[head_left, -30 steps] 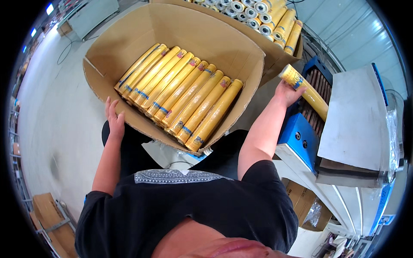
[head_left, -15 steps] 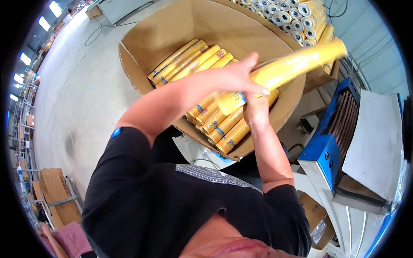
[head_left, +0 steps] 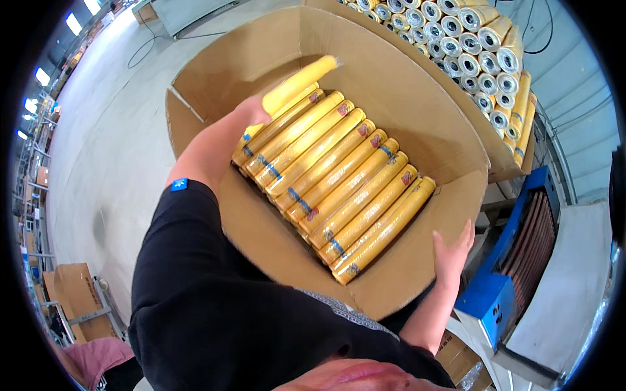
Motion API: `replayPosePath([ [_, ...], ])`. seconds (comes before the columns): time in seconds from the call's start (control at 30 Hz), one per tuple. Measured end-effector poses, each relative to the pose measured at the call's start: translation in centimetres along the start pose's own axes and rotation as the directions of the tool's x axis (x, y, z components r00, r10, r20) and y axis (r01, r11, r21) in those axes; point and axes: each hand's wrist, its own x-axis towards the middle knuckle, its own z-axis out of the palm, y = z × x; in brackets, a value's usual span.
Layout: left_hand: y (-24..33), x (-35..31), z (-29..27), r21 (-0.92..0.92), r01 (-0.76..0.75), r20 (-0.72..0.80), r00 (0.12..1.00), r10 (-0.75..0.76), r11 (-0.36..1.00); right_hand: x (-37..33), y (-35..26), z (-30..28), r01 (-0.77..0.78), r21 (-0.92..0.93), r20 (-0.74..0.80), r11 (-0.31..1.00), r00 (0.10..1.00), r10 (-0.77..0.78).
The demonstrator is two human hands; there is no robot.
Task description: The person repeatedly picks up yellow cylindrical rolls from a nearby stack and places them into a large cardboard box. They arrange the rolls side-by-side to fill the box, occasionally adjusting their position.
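Box (head_left: 391, 98): open-topped cardboard, located between the fingers of both hands. Contents: a row of yellow tubes (head_left: 339, 176) lying side by side on a slant, extending from below the left fingers toward the right fingers. Ends of a lower layer show along the near side of the row.

Second box (head_left: 503, 153): cardboard, beyond the first and farther out than the right fingers. Contents: a stack (head_left: 456, 49) of like tubes, most with their round, pale ends facing the person.

Machine (head_left: 486, 296): blue housing with brown rollers (head_left: 531, 241), to the right of the right fingers and apart from them.

Right hand (head_left: 451, 254): fingers apart, holding nothing, at the right side of the box. Contact with the cardboard cannot be determined.

Left hand (head_left: 253, 114): fingers clamped on the held tube (head_left: 297, 85); image blurred here. The held tube is over the left end of the row, its far end projecting beyond the fingers, up and to the right.
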Motion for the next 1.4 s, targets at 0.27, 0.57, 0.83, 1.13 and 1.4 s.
replayPosePath([
  [0.27,-9.0,7.4,11.5,0.227,0.096,0.019,0.994,-0.103,0.969,0.7,-0.3,0.3,-0.106,-0.028,0.133,0.994,0.985,0.109],
  [0.57,-7.6,7.9,17.5,0.160,0.364,0.141,0.912,-0.386,0.917,1.1,-0.8,0.8,-0.093,-0.145,0.157,0.985,0.981,0.115],
  [0.83,-8.9,7.9,18.3,0.218,0.305,0.167,0.924,-0.343,0.927,1.0,-0.8,1.2,-0.065,-0.090,0.153,0.994,0.985,0.078],
  [1.13,-6.5,4.0,12.3,0.299,0.339,0.296,0.855,-0.425,0.892,0.3,0.2,0.6,-0.036,-0.065,0.145,0.997,0.988,0.046],
  [1.4,-8.2,5.2,5.5,0.320,0.199,0.287,0.912,-0.294,0.926,0.8,-1.4,1.3,-0.024,-0.057,0.110,0.998,0.993,0.031],
])
